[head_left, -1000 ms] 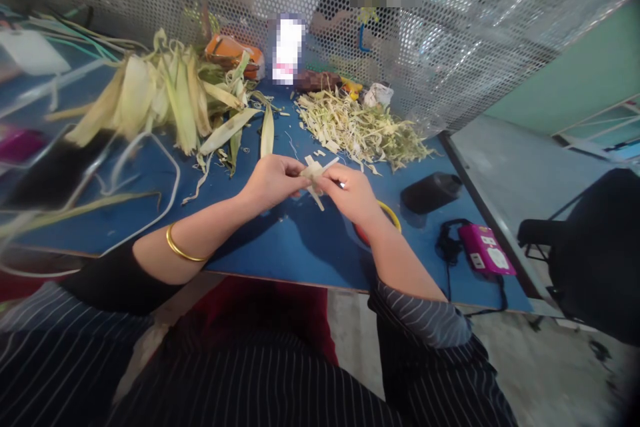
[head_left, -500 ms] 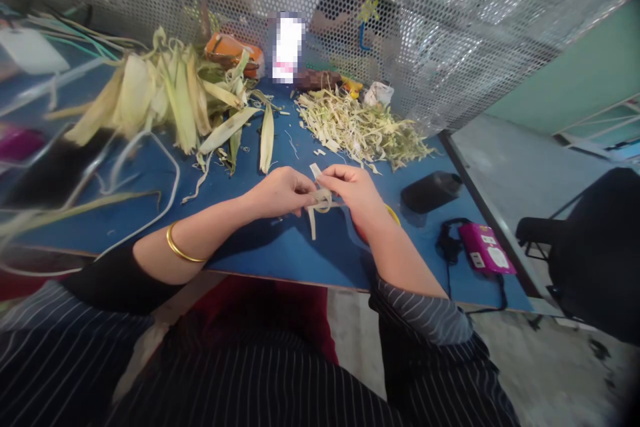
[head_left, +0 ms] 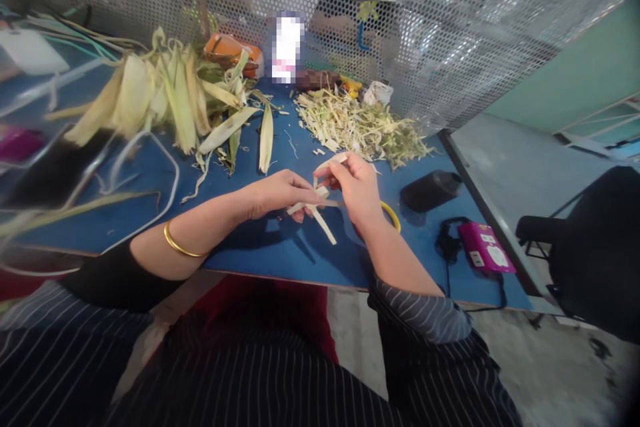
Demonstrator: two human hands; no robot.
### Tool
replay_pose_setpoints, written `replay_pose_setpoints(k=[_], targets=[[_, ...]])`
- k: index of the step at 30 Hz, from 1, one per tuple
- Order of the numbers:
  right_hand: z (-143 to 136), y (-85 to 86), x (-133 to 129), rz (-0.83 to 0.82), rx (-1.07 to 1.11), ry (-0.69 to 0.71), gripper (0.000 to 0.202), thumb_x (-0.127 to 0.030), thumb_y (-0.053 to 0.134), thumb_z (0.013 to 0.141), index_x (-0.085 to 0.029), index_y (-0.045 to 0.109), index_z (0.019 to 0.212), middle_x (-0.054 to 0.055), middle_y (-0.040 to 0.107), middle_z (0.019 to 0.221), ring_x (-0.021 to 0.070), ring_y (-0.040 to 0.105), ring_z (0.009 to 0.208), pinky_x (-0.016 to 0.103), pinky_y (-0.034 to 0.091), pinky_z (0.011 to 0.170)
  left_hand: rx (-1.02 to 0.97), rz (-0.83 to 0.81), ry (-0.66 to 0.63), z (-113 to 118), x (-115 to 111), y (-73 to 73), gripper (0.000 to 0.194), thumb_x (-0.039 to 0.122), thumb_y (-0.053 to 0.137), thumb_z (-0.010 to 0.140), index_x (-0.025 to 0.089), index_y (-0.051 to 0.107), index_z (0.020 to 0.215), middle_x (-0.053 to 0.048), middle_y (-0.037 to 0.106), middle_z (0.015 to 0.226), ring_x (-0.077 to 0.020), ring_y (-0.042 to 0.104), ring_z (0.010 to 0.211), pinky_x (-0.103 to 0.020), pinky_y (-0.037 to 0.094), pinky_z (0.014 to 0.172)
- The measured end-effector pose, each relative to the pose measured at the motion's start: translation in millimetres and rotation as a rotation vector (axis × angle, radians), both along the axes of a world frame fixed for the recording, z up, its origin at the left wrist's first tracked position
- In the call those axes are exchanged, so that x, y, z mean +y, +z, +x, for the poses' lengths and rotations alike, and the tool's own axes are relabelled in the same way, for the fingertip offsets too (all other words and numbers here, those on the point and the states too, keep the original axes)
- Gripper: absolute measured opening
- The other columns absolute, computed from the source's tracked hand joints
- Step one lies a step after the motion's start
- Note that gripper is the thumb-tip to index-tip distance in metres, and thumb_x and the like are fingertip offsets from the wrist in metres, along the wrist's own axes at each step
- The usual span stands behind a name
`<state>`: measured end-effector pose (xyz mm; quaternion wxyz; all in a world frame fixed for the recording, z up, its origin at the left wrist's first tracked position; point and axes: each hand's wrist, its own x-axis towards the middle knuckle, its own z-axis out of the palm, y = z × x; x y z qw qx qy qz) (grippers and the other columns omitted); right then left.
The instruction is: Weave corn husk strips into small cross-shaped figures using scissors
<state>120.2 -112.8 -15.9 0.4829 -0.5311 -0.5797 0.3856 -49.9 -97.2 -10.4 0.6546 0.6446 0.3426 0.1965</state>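
Over the front of the blue table [head_left: 280,260], my left hand [head_left: 283,192] pinches several pale corn husk strips [head_left: 324,223] where they cross. Their ends stick out below and to the side of its fingers. My right hand [head_left: 363,187] is closed on one strip's upper end, which bends over at the fingertips. Scissors may lie under the right wrist: a yellow ring-shaped handle [head_left: 391,215] shows beside it, but the rest is hidden. A heap of shredded husk strips [head_left: 355,123] lies just beyond both hands.
Whole corn husks [head_left: 175,93] are piled at the back left, with one loose husk [head_left: 266,139] nearer. A black bottle [head_left: 431,191] lies on its side at right, near a magenta box [head_left: 486,248] with a black cable. A perforated metal screen [head_left: 320,0] stands behind.
My right hand has turned and risen slightly, carrying a strip's end up and over. The strips below my left hand now splay out more, one slanting down to the right.
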Motion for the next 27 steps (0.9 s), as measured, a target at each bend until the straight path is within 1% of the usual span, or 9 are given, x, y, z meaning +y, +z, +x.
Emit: replay_pose_setpoints(k=[5, 9, 11, 13, 15, 16, 20, 22, 27], targets=[[-3, -2.2, -3, 0.061, 0.021, 0.112, 0.021, -0.044, 0.048, 0.087, -0.022, 0.048, 0.087, 0.003, 0.07, 0.087, 0.0125, 0.064, 0.067, 0.029, 0.05, 0.068, 0.043, -0.002, 0.099, 3, -2, -5.9, 0.017, 0.033, 0.071, 0.064, 0.017, 0.07, 0.056, -0.004, 0.061, 0.049, -0.0113, 0.053, 0.043, -0.022, 0.039, 0.045], [-5, -2.2, -6, 0.143, 0.013, 0.125, 0.022, -0.044, 0.045, 0.089, -0.023, 0.049, 0.09, 0.003, 0.069, 0.087, 0.0137, 0.064, 0.074, 0.031, 0.05, 0.075, 0.038, -0.009, 0.096, 4, -2, -9.1, 0.013, 0.03, 0.07, 0.064, 0.018, 0.072, 0.061, -0.002, 0.061, 0.051, -0.0113, 0.054, 0.045, -0.022, 0.038, 0.045], [-2, -2.0, -5, 0.226, -0.069, 0.035, 0.022, -0.043, 0.049, 0.087, -0.023, 0.052, 0.092, 0.004, 0.067, 0.093, 0.0143, 0.063, 0.081, 0.032, 0.049, 0.08, 0.017, -0.017, 0.158, 4, 0, -8.3, 0.012, 0.029, 0.071, 0.065, 0.018, 0.073, 0.065, -0.002, 0.06, 0.051, -0.0109, 0.054, 0.046, -0.022, 0.039, 0.046], [1, -2.5, -1, 0.296, -0.156, -0.147, 0.025, -0.043, 0.058, 0.082, -0.022, 0.055, 0.096, 0.005, 0.064, 0.098, 0.015, 0.06, 0.086, 0.031, 0.046, 0.083, -0.002, -0.004, 0.26, 3, 1, -6.6, 0.014, 0.031, 0.072, 0.065, 0.017, 0.073, 0.066, -0.002, 0.059, 0.049, -0.0104, 0.053, 0.046, -0.022, 0.037, 0.045], [5, -4.1, 4, 0.245, -0.147, -0.271, 0.031, -0.045, 0.064, 0.076, -0.021, 0.058, 0.095, 0.003, 0.063, 0.09, 0.0142, 0.058, 0.08, 0.029, 0.047, 0.076, -0.024, 0.028, 0.343, 2, 2, -4.9, 0.017, 0.033, 0.072, 0.066, 0.017, 0.073, 0.065, -0.002, 0.058, 0.049, -0.0097, 0.052, 0.046, -0.021, 0.034, 0.043], [6, -5.3, 6, 0.161, -0.095, -0.26, 0.032, -0.047, 0.065, 0.074, -0.021, 0.059, 0.092, 0.002, 0.061, 0.082, 0.013, 0.056, 0.072, 0.027, 0.047, 0.069, -0.032, 0.042, 0.371, 2, 3, -4.3, 0.018, 0.034, 0.072, 0.066, 0.016, 0.072, 0.064, -0.003, 0.058, 0.049, -0.0094, 0.051, 0.045, -0.021, 0.033, 0.043], [5, -11.1, 9, -0.147, 0.167, 0.002, 0.03, -0.047, 0.067, 0.071, -0.018, 0.061, 0.077, -0.003, 0.054, 0.061, 0.0082, 0.047, 0.051, 0.024, 0.043, 0.053, -0.058, 0.017, 0.409, 5, 2, -3.7, 0.013, 0.029, 0.075, 0.064, 0.016, 0.071, 0.062, -0.002, 0.059, 0.052, -0.0089, 0.052, 0.048, -0.021, 0.039, 0.046], [2, -13.3, 7, -0.147, 0.205, 0.021, 0.027, -0.043, 0.069, 0.069, -0.018, 0.062, 0.073, -0.003, 0.057, 0.06, 0.0083, 0.049, 0.05, 0.024, 0.044, 0.053, -0.069, -0.045, 0.413, 7, 2, -4.7, 0.011, 0.026, 0.076, 0.061, 0.016, 0.071, 0.063, -0.001, 0.061, 0.055, -0.0087, 0.054, 0.049, -0.022, 0.044, 0.05], [-5, -19.3, 8, -0.126, 0.207, -0.102, 0.022, -0.039, 0.069, 0.067, -0.018, 0.063, 0.068, -0.001, 0.061, 0.061, 0.0096, 0.052, 0.049, 0.026, 0.045, 0.054, -0.099, -0.175, 0.407, 7, 5, -9.8, 0.014, 0.023, 0.078, 0.058, 0.013, 0.071, 0.063, -0.002, 0.061, 0.057, -0.0096, 0.057, 0.05, -0.023, 0.048, 0.053]])
